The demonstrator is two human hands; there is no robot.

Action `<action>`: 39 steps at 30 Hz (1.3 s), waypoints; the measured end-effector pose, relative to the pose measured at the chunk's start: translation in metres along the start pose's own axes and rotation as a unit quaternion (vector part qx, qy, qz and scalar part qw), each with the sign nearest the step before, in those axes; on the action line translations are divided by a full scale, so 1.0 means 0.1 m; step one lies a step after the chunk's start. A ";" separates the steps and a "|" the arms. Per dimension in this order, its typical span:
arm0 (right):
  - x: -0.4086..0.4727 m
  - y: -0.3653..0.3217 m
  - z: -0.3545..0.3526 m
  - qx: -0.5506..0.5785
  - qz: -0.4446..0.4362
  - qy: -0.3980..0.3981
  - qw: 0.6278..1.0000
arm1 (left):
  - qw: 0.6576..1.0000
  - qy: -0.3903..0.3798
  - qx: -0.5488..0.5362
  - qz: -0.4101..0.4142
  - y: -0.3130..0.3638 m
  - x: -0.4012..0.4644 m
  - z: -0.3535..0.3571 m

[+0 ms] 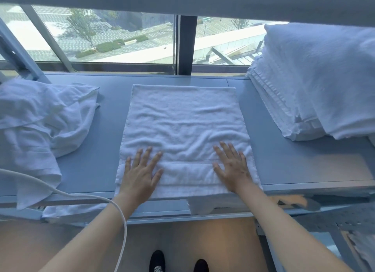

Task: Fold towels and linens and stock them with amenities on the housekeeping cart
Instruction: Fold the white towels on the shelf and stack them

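A white towel (182,119) lies spread flat on the grey table (91,150), its near end reaching the table's front edge. My left hand (140,172) presses flat on the towel's near left part, fingers straight and spread. My right hand (233,166) presses flat on the near right part in the same way. Neither hand holds anything. Wrinkles run across the towel just beyond my fingertips.
A loose heap of white linen (36,125) covers the table's left end. A tall stack of folded white towels (316,79) stands at the right. A white cable (91,198) curves past my left forearm. Behind the table is a window (113,38). More white cloth (200,208) shows on a shelf below.
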State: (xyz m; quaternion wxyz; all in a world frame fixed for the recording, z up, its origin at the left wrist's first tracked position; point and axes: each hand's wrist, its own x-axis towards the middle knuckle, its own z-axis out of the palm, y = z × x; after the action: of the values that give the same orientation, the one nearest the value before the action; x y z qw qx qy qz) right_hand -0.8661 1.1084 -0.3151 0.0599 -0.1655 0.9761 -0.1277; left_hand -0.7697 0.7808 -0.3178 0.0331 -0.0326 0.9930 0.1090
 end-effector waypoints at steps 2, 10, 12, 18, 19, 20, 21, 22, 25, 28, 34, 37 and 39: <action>0.21 0.01 -0.04 0.001 -0.002 -0.004 1.000 | 1.000 -0.007 0.000 0.001 -0.01 0.19 -0.05; 0.20 -0.34 -0.11 0.031 -0.124 0.001 0.992 | 0.993 0.060 -0.008 0.105 0.25 0.28 -0.23; 0.03 -0.52 -0.03 0.027 -0.199 -0.001 0.980 | 0.984 0.073 -0.014 0.164 0.38 0.19 -0.16; 0.00 -0.62 0.03 0.017 -0.221 0.027 0.975 | 0.981 0.095 -0.030 0.167 0.45 0.16 -0.13; 0.01 -0.56 0.00 0.010 -0.218 0.026 0.976 | 0.980 0.096 -0.026 0.170 0.41 0.16 -0.15; 0.00 -0.48 -0.02 0.004 -0.211 0.026 0.977 | 0.980 0.098 -0.020 0.174 0.36 0.16 -0.17; -0.02 -0.37 -0.06 0.001 -0.198 0.029 0.980 | 0.979 0.105 -0.016 0.174 0.30 0.15 -0.18; -0.06 -0.24 -0.10 0.001 -0.183 0.039 0.982 | 0.979 0.115 -0.013 0.170 0.22 0.13 -0.20; -0.22 0.24 -0.19 0.004 -0.128 0.098 0.987 | 0.980 0.142 -0.016 0.135 -0.16 0.00 -0.25; -0.32 0.52 -0.24 0.008 -0.090 0.113 0.989 | 0.984 0.150 -0.042 0.091 -0.42 -0.09 -0.29; -0.15 0.38 -0.49 0.052 -0.039 0.132 0.989 | 0.974 0.208 -0.091 0.030 -0.32 0.05 -0.56; -0.14 0.36 -0.70 0.084 -0.043 0.195 0.976 | 0.957 0.266 -0.108 0.042 -0.28 0.03 -0.78; -0.22 0.36 -0.77 0.101 -0.062 0.219 0.968 | 0.950 0.286 -0.112 0.062 -0.26 -0.11 -0.83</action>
State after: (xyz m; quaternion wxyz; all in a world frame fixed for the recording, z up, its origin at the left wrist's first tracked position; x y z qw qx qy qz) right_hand -0.8685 1.1664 -0.2487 -0.1473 -0.1865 0.9354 -0.2619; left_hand -0.7620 0.7380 -0.2419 -0.2625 -0.0045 0.9423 0.2077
